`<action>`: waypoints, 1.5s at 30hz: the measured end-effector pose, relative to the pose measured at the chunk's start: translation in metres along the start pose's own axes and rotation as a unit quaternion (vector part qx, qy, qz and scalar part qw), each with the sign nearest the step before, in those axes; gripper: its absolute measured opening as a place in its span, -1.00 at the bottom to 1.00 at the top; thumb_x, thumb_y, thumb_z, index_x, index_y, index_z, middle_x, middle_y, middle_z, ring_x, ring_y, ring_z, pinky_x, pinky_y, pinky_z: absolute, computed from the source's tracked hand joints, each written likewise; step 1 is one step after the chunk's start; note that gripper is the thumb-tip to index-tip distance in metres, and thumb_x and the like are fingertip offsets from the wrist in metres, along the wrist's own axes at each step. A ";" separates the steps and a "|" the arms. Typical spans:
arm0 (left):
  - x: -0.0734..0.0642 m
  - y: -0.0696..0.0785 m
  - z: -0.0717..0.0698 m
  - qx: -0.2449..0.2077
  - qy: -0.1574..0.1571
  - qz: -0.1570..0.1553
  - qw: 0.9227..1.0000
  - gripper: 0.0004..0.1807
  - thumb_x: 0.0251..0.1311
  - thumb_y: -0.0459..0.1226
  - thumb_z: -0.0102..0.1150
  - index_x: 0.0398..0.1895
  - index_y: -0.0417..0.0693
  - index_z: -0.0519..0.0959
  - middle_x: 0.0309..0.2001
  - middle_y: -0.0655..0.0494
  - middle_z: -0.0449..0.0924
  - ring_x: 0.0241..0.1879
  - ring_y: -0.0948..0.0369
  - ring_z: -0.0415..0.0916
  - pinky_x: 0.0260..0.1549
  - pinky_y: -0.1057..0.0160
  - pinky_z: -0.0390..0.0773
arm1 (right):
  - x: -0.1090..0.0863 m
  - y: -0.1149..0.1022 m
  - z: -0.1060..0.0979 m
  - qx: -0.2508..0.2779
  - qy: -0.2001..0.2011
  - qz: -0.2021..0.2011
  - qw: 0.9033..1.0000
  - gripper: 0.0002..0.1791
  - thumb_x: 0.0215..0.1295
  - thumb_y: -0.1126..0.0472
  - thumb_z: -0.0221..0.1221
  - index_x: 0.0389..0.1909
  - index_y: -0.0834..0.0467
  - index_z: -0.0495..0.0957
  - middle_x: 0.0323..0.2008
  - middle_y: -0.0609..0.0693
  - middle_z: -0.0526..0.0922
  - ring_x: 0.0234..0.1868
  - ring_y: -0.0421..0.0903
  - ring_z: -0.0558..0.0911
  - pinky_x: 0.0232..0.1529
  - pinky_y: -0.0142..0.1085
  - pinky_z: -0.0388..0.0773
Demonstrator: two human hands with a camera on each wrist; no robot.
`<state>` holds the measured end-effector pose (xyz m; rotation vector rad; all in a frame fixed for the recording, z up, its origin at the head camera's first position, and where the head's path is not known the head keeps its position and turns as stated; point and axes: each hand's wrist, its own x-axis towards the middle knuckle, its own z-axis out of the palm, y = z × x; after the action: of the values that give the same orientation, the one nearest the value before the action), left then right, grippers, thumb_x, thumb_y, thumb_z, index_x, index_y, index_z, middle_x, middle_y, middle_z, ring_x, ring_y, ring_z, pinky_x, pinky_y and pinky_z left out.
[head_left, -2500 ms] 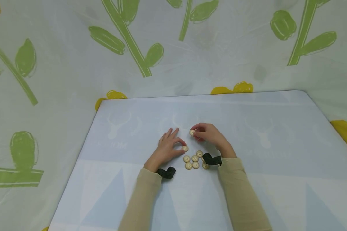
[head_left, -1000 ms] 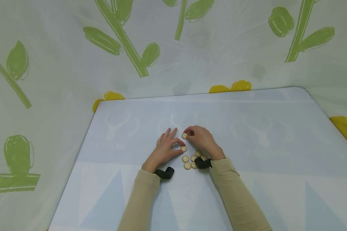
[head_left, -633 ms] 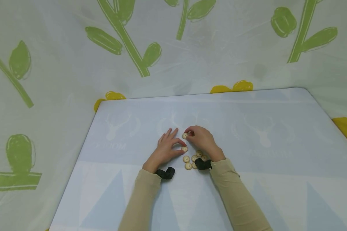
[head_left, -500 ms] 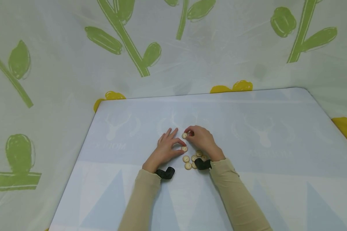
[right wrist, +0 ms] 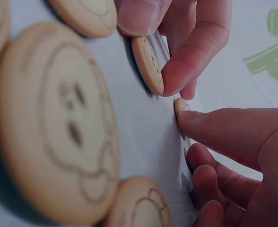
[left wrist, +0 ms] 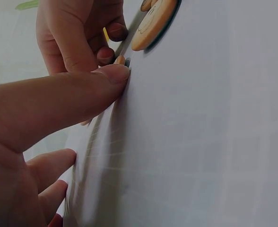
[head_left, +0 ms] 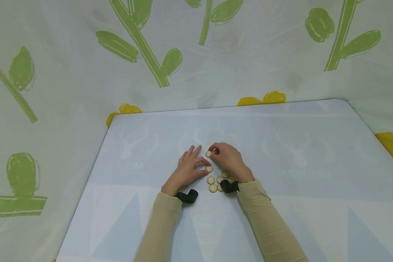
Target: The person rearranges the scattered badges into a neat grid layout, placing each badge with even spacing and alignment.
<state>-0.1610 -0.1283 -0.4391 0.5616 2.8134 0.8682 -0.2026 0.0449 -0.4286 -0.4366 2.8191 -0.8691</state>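
Right hand (head_left: 228,156) has shifted left since the earlier frame, bringing far button (head_left: 209,154) just beyond near button (head_left: 209,169); left hand (head_left: 188,168) about the same.

Head: right hand pinches far button; left hand pinches near button, its other fingers spread. Narrow gap between held ones. Loose buttons (head_left: 220,179) clustered just on the near side, partly under black wrist piece (head_left: 230,186). Worktop (head_left: 308,145) edges well apart from both hands, most room on the right.

Left wrist: thumb mostly hides left pinch; worktop surface runs broad alongside.

Right wrist: both pinches visible, held buttons apart; loose buttons fill left side, rims close together.
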 end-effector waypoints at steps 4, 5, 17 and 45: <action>0.000 0.000 0.000 -0.001 0.001 0.002 1.000 -0.82 -0.01 -0.03 0.24 -0.30 0.28 0.58 0.37 0.04 -0.06 0.35 0.04 -0.34 0.22 -0.05 -0.28 | 0.000 0.000 -0.001 0.000 -0.003 0.000 1.000 -0.75 0.12 0.07 0.18 -0.17 0.03 0.56 -0.48 -0.12 0.47 -0.48 -0.17 0.41 -0.48 -0.30 0.32; 0.000 0.000 0.000 -0.002 0.002 0.003 1.000 -0.82 -0.01 -0.03 0.24 -0.30 0.28 0.58 0.37 0.04 -0.06 0.35 0.04 -0.34 0.22 -0.05 -0.28 | 0.000 0.000 -0.001 0.000 -0.004 0.000 1.000 -0.75 0.12 0.08 0.18 -0.17 0.03 0.56 -0.48 -0.12 0.47 -0.48 -0.17 0.41 -0.49 -0.30 0.32; 0.002 -0.001 0.000 -0.003 0.005 0.006 1.000 -0.82 -0.02 -0.04 0.25 -0.31 0.28 0.58 0.36 0.03 -0.05 0.35 0.03 -0.33 0.22 -0.06 -0.28 | 0.001 0.001 -0.002 0.001 -0.005 -0.007 1.000 -0.75 0.11 0.11 0.19 -0.17 0.02 0.56 -0.49 -0.11 0.46 -0.48 -0.16 0.41 -0.49 -0.31 0.32; 0.001 -0.004 0.001 0.004 0.011 0.014 1.000 -0.80 -0.02 -0.04 0.25 -0.28 0.24 0.57 0.35 0.01 0.00 0.35 0.00 -0.30 0.22 -0.06 -0.24 | 0.002 0.010 -0.012 0.077 -0.049 0.013 0.996 -0.65 0.21 0.03 0.10 0.00 0.01 0.46 -0.29 -0.04 0.52 -0.29 -0.11 0.47 -0.27 -0.24 0.40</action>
<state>-0.1626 -0.1301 -0.4421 0.5981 2.8368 0.8755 -0.2096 0.0585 -0.4245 -0.4069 2.6389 -1.0216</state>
